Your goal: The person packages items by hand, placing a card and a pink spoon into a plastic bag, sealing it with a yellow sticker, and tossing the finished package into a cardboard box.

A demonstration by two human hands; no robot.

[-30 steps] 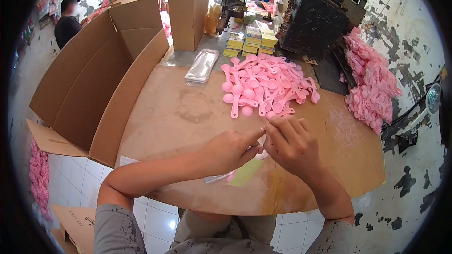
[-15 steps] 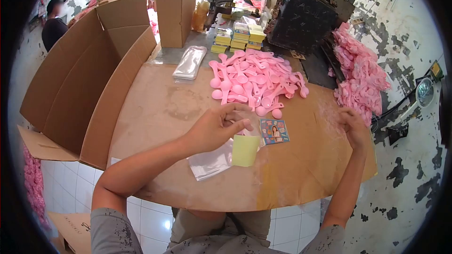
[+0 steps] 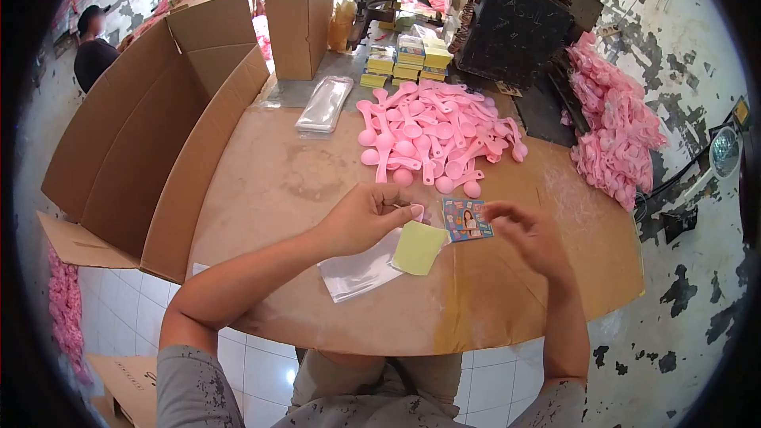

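My left hand (image 3: 374,218) is closed in a pinch above the table's middle. A yellow-green card (image 3: 419,249) hangs tilted just under its thumb, with clear plastic along its edge. A bit of pink shows at the fingertips; I cannot make out what it is. Beneath lies a stack of clear plastic bags (image 3: 357,276). My right hand (image 3: 529,239), slightly blurred, is open with curved fingers and nothing visible in it. It is beside a colourful printed card (image 3: 466,219) lying flat. Beyond both hands is a heap of pink spoons (image 3: 436,131).
A big open carton (image 3: 186,162) stands left, with more clear bags (image 3: 325,105) near it. Card stacks (image 3: 409,57) and a black machine (image 3: 515,28) are behind the spoons. Pink packets (image 3: 618,127) pile up at right. A person (image 3: 93,51) is in the far left background.
My right hand has moved left from the right side of the table to beside the printed card. The yellow-green card has tilted under my left hand, which has hardly moved.
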